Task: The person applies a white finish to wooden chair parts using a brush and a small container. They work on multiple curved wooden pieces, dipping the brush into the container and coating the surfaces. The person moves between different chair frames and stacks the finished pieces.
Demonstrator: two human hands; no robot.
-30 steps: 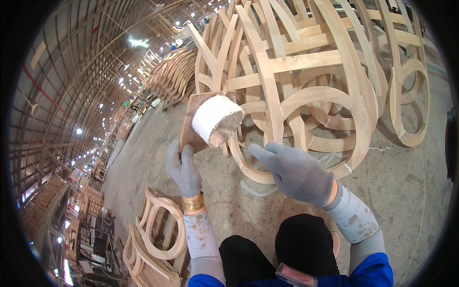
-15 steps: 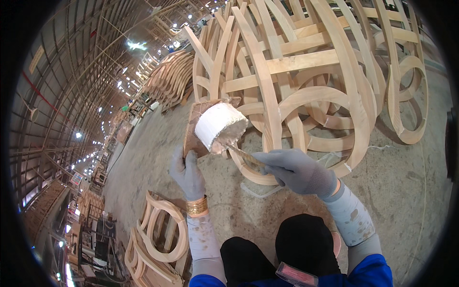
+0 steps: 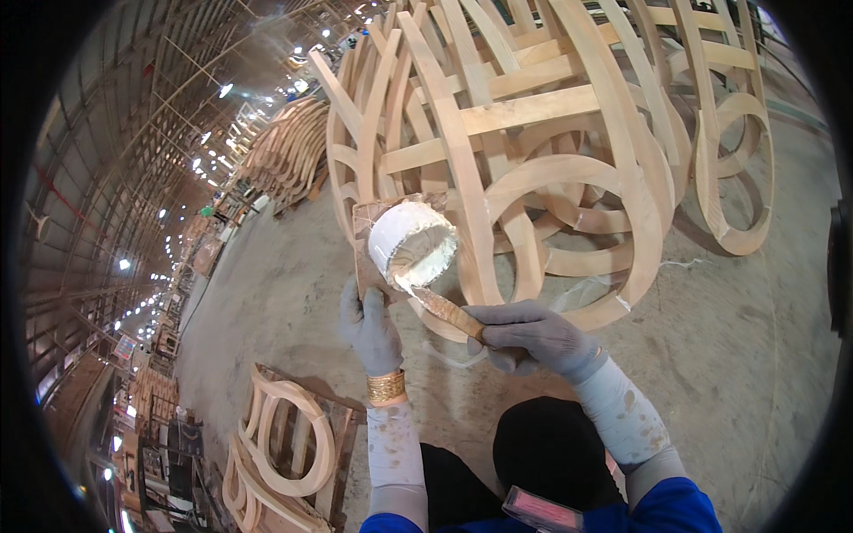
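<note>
My left hand [image 3: 373, 332], in a grey glove, grips the near edge of a small stained wooden board [image 3: 364, 255]. Against the board sits a white tub [image 3: 392, 233], its ragged mouth tilted right and toward me, with pale paste [image 3: 439, 258] coating the inside. My right hand [image 3: 536, 335], also gloved, is closed round a stained wooden spatula [image 3: 447, 312]. The spatula's narrow tip, smeared white, meets the tub's lower rim. The fingers of the left hand behind the board are partly hidden.
Curved wooden frames [image 3: 526, 123] with round loops stand stacked just beyond my hands. Another looped frame [image 3: 306, 444] lies on a pallet at lower left. Farther back is a pile of curved wooden parts [image 3: 283, 147]. The floor [image 3: 258, 293] is concrete.
The spatula's tip has drawn out of the tub to its lower rim, showing white paste. My right hand has shifted left and slightly down; the tub's mouth faces me more.
</note>
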